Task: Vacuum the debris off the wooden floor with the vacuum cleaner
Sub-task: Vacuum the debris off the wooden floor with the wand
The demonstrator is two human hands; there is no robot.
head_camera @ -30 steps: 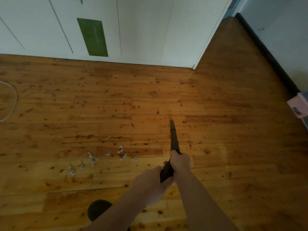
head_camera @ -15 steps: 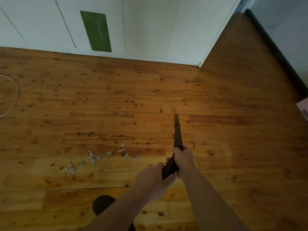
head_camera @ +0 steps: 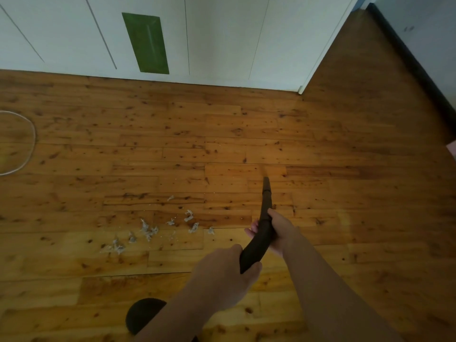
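1. Vacuum cleaner nozzle (head_camera: 262,234): black, curved and tapering. Its narrow tip pointed away from the person and down toward the floor. Whether the tip touched the boards could not be told.
2. Left hand (head_camera: 222,275): gripped the near, thicker end of the nozzle, with fingers and thumb curled tight round it.
3. Right hand (head_camera: 277,230): held the nozzle further along, just beyond the left hand. Its fingers (head_camera: 251,230) wrapped under the tube and showed on its left side.
4. Debris (head_camera: 148,230): small pale grey scraps scattered in a loose band on the floor, left of the nozzle and apart from its tip.
5. Wooden floor (head_camera: 320,144): knotty orange-brown boards.
6. White cabinet doors (head_camera: 222,33): stood along the far edge of the floor, one bearing a green panel (head_camera: 145,43).
7. White cord (head_camera: 32,137): lay looped on the floor at the far left.
8. Dark rounded object (head_camera: 143,314): sat at the bottom edge beneath the left forearm, its identity unclear.
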